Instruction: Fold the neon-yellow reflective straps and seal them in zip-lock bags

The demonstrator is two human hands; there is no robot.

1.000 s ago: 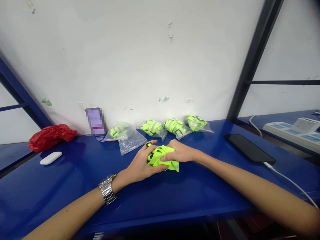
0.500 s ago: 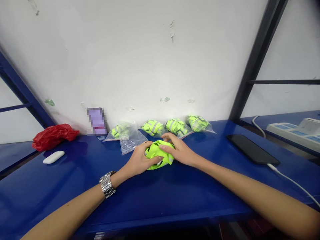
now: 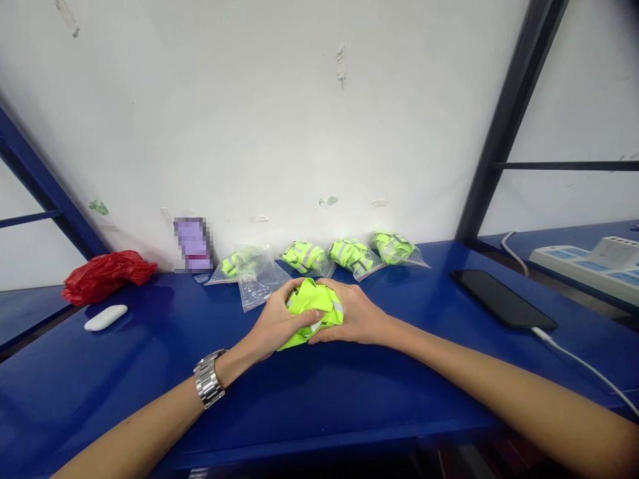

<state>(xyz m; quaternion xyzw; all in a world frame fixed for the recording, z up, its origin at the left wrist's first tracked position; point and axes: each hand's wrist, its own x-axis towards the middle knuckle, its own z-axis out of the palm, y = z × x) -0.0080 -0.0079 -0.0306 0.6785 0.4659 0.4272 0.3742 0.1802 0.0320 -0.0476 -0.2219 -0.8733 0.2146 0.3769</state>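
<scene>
Fabric bundle (image 3: 310, 296), yellow-green, in head view: between front and rear edges of the desk (image 3: 319, 399); contact with its surface unclear. Left hand (image 3: 276, 318) half-closed around the left side, thumb across the front; right hand (image 3: 363, 316) cupped, gripping the right side.

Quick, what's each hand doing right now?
Left hand: closed around one side of the bundled neon-yellow fabric.
Right hand: closed around the other side of the same bundle.
</scene>
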